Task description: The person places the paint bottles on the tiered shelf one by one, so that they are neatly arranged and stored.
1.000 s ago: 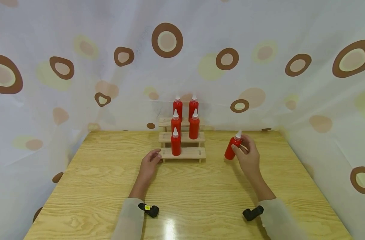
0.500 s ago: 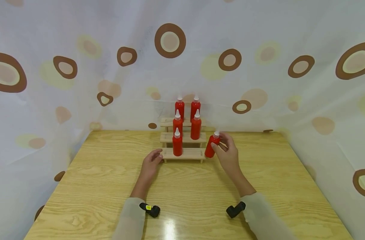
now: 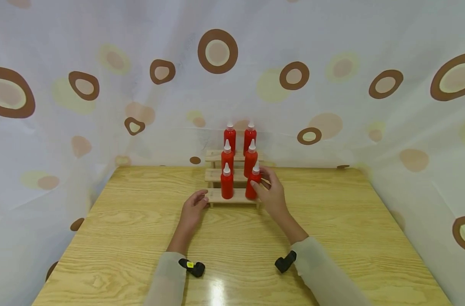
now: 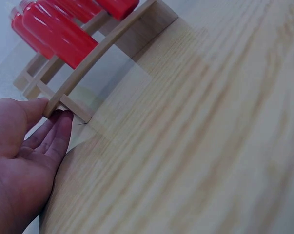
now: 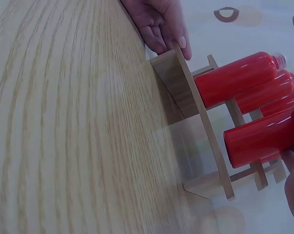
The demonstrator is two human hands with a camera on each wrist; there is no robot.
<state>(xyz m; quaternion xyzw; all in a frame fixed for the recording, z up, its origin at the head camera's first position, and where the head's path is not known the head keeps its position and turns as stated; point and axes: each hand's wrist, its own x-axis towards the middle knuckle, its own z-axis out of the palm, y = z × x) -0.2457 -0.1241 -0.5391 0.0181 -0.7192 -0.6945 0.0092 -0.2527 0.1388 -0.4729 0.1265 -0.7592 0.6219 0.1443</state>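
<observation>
A three-tier wooden display rack (image 3: 238, 195) stands at the back of the table, bearing red squeeze bottles with white pointed nozzles. My left hand (image 3: 191, 211) pinches the left end of its lowest shelf, thumb on top and fingers below, as the left wrist view shows. My right hand (image 3: 274, 199) grips a red squeeze bottle (image 3: 251, 190) from the right side, thumb in front. That bottle is over the right part of the lowest shelf, its base (image 5: 230, 148) close to the board. Another red bottle (image 3: 226, 187) stands upright on the same shelf, at the left.
Two bottles stand on the middle shelf, such as the right one (image 3: 250, 161), and two on the top, such as the left one (image 3: 229, 138). Behind the rack hangs a patterned cloth (image 3: 178, 97). The wooden table (image 3: 140, 221) stretches to both sides.
My right hand has carried its bottle leftward from beside the rack to over the lowest shelf, and the bottle has come more upright. My left hand keeps its place at the shelf's end.
</observation>
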